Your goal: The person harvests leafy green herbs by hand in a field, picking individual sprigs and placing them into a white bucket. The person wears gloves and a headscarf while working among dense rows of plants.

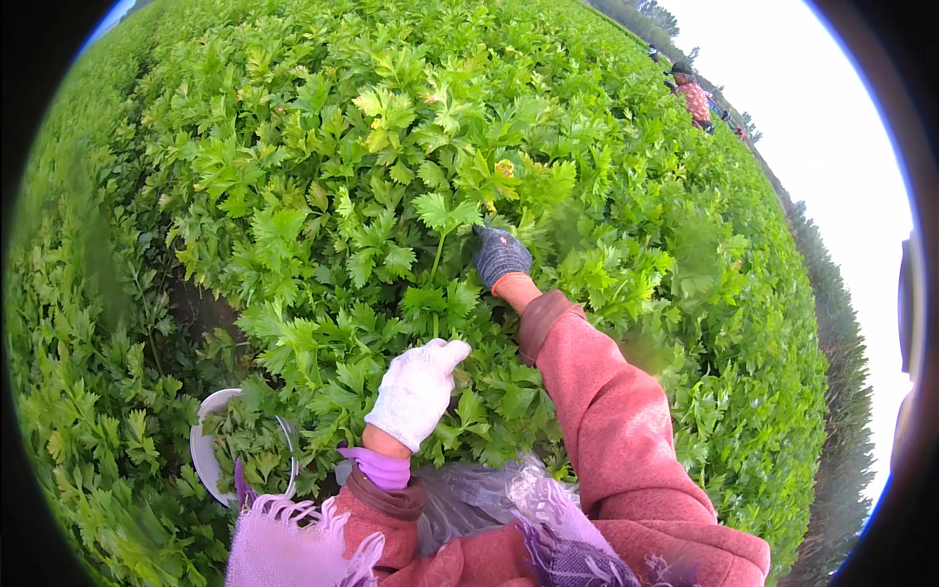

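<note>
My left hand (418, 389), in a white knit glove, is low over the celery plants with its fingers curled. A leafy celery stalk (436, 323) rises just beyond its knuckles; whether the fingers grip it is hidden. Farther out and to the right, my right hand (503, 257) wears a dark grey glove with an orange cuff. It reaches in among the celery leaves (447, 213), and foliage covers its fingertips. Just left of it, one long-stemmed leaf stands up. Some leaves (503, 169) beyond the right hand are yellowed with brown spots.
A white bucket (202, 447) holding cut leaves stands among plants at lower left. Clear plastic sheeting (469, 499) and a fringed purple scarf (286, 539) hang before me. Bare soil (198, 308) shows left. Another person (693, 99) is far right, near trees (836, 352).
</note>
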Action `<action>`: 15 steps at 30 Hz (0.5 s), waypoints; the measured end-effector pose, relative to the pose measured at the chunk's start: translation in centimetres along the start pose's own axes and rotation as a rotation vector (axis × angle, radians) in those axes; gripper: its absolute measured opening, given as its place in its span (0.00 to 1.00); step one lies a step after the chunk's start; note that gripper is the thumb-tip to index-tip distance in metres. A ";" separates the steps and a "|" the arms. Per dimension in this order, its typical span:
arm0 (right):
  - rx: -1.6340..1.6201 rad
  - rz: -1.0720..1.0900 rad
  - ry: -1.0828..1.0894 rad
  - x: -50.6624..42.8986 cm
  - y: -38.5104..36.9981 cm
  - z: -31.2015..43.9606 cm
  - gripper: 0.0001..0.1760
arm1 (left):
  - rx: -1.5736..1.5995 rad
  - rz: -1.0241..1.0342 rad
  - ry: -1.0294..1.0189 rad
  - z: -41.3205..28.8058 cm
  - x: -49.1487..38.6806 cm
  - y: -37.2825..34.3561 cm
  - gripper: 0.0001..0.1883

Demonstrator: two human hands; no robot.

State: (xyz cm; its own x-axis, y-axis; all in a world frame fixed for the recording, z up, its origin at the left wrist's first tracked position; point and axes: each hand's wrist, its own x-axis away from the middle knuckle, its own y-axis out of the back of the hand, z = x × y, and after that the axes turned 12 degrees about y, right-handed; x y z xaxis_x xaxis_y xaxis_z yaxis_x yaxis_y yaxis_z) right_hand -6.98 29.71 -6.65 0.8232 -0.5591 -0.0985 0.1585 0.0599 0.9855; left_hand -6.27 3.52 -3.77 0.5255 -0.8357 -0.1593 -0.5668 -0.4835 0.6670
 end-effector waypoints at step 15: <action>-0.285 -0.150 -0.281 -2.5 -2.8 -0.9 0.20 | 0.015 -0.014 -0.016 0.0 0.0 0.0 0.14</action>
State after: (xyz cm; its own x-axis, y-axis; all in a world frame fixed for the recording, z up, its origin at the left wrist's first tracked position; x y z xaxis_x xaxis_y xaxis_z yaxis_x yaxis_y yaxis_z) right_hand -9.05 31.68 -9.28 0.6050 -0.7805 -0.1575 0.4422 0.1649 0.8816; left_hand -6.28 3.54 -3.77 0.5229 -0.8331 -0.1803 -0.5689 -0.4986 0.6541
